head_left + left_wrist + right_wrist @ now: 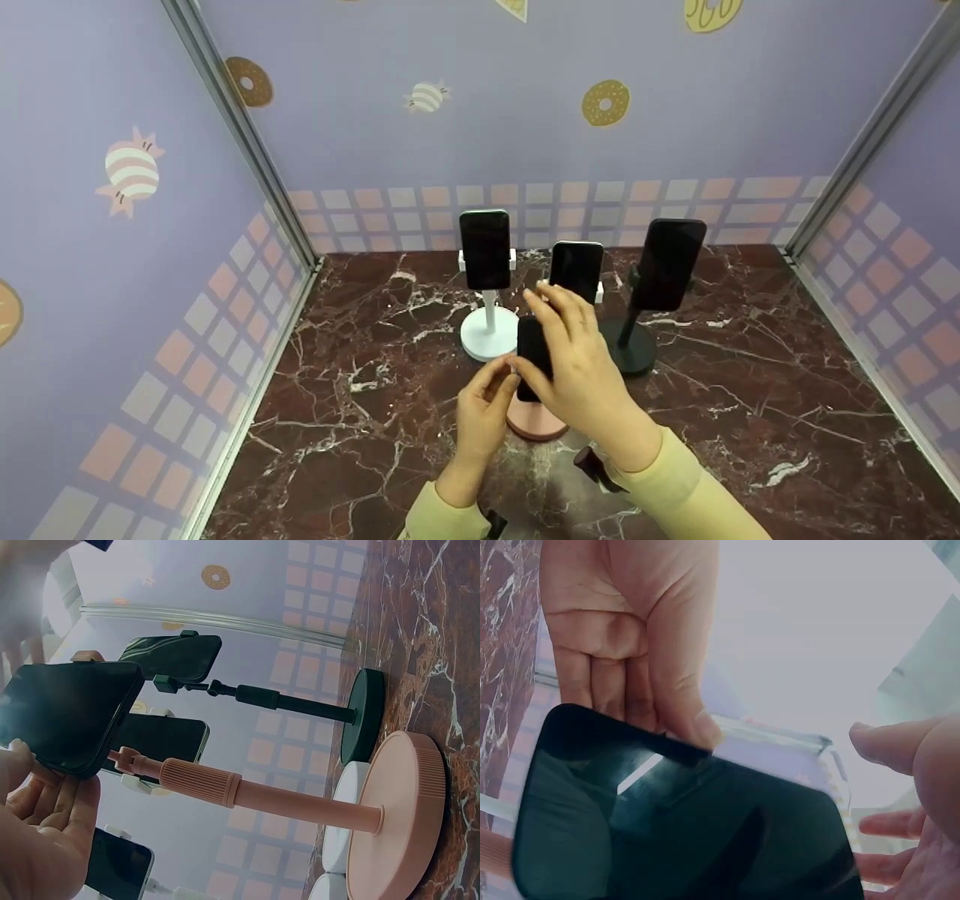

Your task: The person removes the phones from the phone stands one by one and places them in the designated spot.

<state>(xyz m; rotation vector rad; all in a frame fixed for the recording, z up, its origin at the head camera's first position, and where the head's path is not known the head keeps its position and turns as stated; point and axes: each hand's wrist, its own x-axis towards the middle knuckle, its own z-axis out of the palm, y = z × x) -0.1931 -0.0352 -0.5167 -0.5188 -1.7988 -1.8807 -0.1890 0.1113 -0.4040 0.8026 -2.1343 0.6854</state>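
White round-based phone stand (487,336) and black round-based phone stand (634,356) kinda crowd mid-frame; left grip (482,416) pinches black rectangular phone (531,349) by its left edge, right grip (581,367) splayed alongside.

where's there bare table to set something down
Bare tabletop lies between the left wall and the left white stand, and between the black stand and the right wall. Crowded: the middle, around the pink stand, left hand and right hand.

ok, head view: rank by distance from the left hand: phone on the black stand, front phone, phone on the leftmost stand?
1. Front phone: pinched at its edge by the left hand.
2. Leftmost phone: behind, to the left.
3. Rightmost phone: behind, far right.
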